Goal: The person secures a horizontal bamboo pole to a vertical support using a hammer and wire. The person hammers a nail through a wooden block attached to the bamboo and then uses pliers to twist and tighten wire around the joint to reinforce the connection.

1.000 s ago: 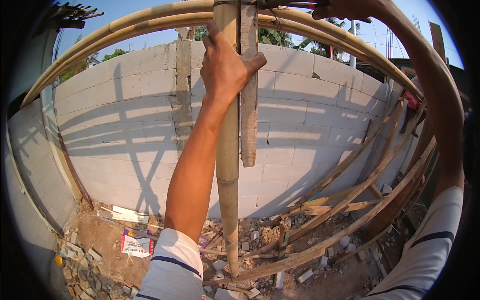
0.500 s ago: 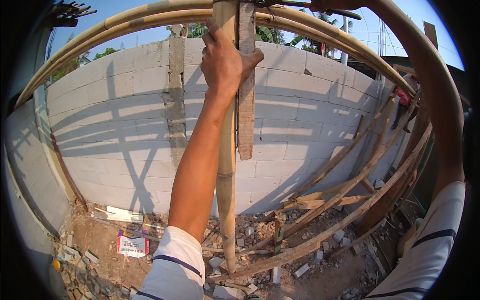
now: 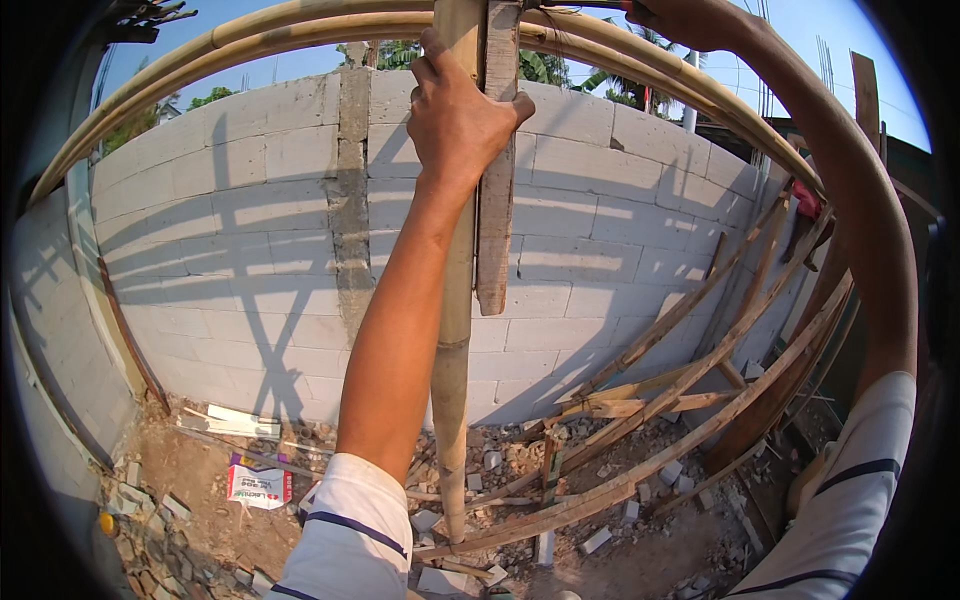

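My left hand (image 3: 458, 125) is closed around an upright bamboo pole (image 3: 453, 370) and a short rough wooden plank (image 3: 495, 220) lying against its right side. The thumb presses over the plank. Both continue past the upper edge, crossing two long horizontal bamboo poles (image 3: 290, 28) behind them. Thin dark wire (image 3: 553, 22) shows by the plank's top. High at the right, my raised right hand (image 3: 690, 22) is closed around a thin tool with a dark-red handle (image 3: 600, 4). The tool's kind cannot be made out, as the upper edge cuts it off.
A pale block wall (image 3: 590, 200) stands behind. Curved wooden poles (image 3: 600, 495) slant across the right side. Rubble (image 3: 175, 505) and a printed bag (image 3: 258, 482) lie on the dirt ground. Part of a person in red (image 3: 805, 200) shows at the far right.
My right hand has come slightly lower into view, and the dark tool end that stuck out to its right no longer shows. My left hand keeps its hold on pole and plank.
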Action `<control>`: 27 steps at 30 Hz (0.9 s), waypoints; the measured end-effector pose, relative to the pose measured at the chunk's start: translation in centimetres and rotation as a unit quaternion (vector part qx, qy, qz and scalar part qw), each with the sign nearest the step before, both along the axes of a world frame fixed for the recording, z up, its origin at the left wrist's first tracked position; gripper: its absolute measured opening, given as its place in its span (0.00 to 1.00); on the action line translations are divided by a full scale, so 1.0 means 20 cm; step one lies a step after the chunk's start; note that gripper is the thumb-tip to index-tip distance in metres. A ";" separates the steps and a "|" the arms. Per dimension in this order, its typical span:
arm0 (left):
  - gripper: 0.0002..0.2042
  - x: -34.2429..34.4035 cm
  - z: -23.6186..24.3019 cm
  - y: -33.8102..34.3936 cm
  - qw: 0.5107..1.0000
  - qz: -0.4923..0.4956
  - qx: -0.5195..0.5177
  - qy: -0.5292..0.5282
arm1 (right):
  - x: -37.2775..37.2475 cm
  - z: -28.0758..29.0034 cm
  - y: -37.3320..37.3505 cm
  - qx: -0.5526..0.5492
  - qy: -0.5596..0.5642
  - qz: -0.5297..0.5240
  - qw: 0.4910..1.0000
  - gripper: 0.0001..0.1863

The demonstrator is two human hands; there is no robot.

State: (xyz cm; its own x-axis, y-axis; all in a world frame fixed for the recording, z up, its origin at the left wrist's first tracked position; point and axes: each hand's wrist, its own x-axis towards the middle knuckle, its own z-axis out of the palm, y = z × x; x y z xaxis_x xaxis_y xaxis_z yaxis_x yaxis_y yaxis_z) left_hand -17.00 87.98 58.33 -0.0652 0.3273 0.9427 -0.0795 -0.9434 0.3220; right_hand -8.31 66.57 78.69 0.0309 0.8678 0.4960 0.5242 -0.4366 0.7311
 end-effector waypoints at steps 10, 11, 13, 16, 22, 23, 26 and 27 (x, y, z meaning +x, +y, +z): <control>0.56 0.01 0.00 -0.01 1.000 -0.005 0.004 -0.013 | -0.17 -0.28 0.00 0.261 -0.059 0.118 0.956 0.15; 0.56 0.01 0.00 -0.02 1.000 -0.008 0.000 -0.012 | -0.11 -0.30 0.00 0.260 -0.060 0.116 0.957 0.15; 0.56 0.02 0.01 -0.02 1.000 -0.013 0.001 -0.016 | -0.10 -0.35 0.02 0.256 -0.202 0.200 0.924 0.15; 0.56 0.01 0.00 -0.01 1.000 -0.014 0.002 -0.020 | -0.20 -0.45 0.07 0.355 0.025 0.205 0.912 0.18; 0.56 0.02 0.00 -0.03 1.000 -0.016 0.005 -0.024 | 0.02 -0.42 0.03 0.346 -0.035 0.189 0.918 0.27; 0.57 0.02 0.00 -0.04 1.000 -0.020 0.005 -0.024 | 0.09 -0.40 0.01 0.297 -0.136 0.177 0.928 0.30; 0.57 0.00 0.00 -0.01 1.000 -0.021 -0.009 -0.006 | 0.04 -0.46 0.06 0.281 -0.305 0.012 0.910 0.33; 0.57 -0.01 0.00 -0.02 1.000 -0.021 -0.007 -0.006 | 0.07 -0.45 0.06 0.283 -0.305 0.012 0.909 0.33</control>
